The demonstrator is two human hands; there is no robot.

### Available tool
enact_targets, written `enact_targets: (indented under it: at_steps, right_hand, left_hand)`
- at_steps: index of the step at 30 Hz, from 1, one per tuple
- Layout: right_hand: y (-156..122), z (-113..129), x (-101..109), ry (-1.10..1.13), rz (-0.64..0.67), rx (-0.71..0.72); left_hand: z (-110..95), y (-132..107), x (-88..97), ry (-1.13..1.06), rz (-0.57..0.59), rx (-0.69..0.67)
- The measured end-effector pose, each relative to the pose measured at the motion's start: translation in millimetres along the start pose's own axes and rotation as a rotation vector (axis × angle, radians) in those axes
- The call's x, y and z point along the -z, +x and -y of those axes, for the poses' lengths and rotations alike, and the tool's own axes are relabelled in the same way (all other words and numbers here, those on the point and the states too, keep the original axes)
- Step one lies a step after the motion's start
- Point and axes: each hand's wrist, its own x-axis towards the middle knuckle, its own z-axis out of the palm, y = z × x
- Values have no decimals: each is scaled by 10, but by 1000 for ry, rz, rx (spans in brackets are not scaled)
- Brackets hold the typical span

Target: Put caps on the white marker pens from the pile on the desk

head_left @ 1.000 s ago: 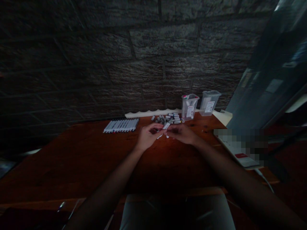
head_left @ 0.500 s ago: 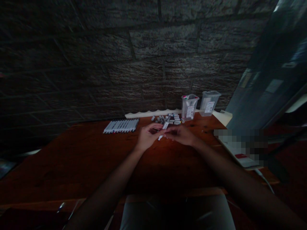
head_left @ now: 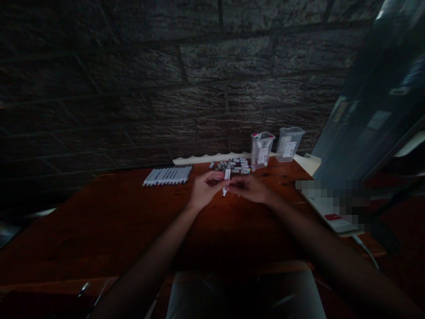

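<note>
A white marker stands nearly upright between my two hands above the table, its dark tip pointing away from me. My left hand pinches it from the left with thumb and fingers. From the right, the fingertips of my right hand close on its lower part. Just beyond my hands lies a loose pile of marker caps, grey and white with some coloured ends. To the left, a row of white markers lies side by side.
Two clear plastic containers with labels stand at the back right; the nearer one holds some coloured pieces. A pale wavy-edged strip runs along the stone wall. A partly blurred flat object with a cable lies at the table's right edge.
The marker has turned from a slant to nearly upright between my fingers. My hands have stayed in almost the same place.
</note>
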Motion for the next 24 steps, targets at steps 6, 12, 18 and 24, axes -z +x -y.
enact_targets:
  at_steps: [6,12,18,24]
  right_hand:
    - [1,-2,33,13,-26,13]
    - [27,-48,150,41,-193,-8]
    - [50,-50,263,199,-337,-74]
    - [45,-22,246,186,-298,-65]
  left_hand:
    - [18,4,7,32,-7,6]
    - [83,-2,31,256,-15,-51]
    - [80,-91,-65,434,250,-147]
    - [111,-134,-89,378,355,-67]
